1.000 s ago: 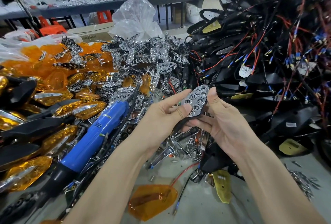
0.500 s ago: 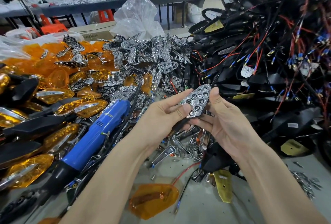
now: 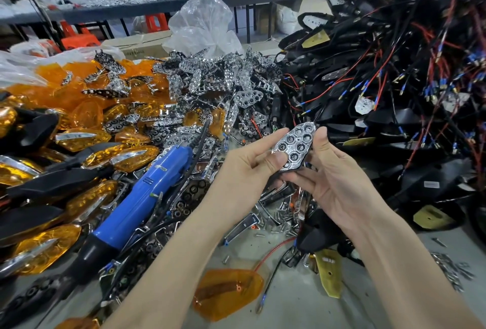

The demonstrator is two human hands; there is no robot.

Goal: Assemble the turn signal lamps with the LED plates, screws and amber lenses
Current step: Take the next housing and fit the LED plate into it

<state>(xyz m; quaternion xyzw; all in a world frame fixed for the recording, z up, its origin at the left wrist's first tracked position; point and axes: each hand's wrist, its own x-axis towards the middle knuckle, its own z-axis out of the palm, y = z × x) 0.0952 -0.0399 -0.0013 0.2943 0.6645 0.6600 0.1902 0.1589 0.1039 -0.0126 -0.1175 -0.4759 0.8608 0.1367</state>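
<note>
The plate point(image 3: 295, 141) has barely moved, held mid-scene over the desk point(image 3: 302, 302). The left hand point(image 3: 244, 163) pinches its near end and the right hand point(image 3: 334, 178) its right edge, fingers point(image 3: 297, 178) curled beneath. Press evenly so it seats square.

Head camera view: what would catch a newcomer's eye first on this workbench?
In the middle, the left hand and the right hand pinch a chrome LED plate with honeycomb cups. A blue electric screwdriver lies left of them beside heaped amber lenses, while a tangle of black housings with red wires towers on the right.
</note>
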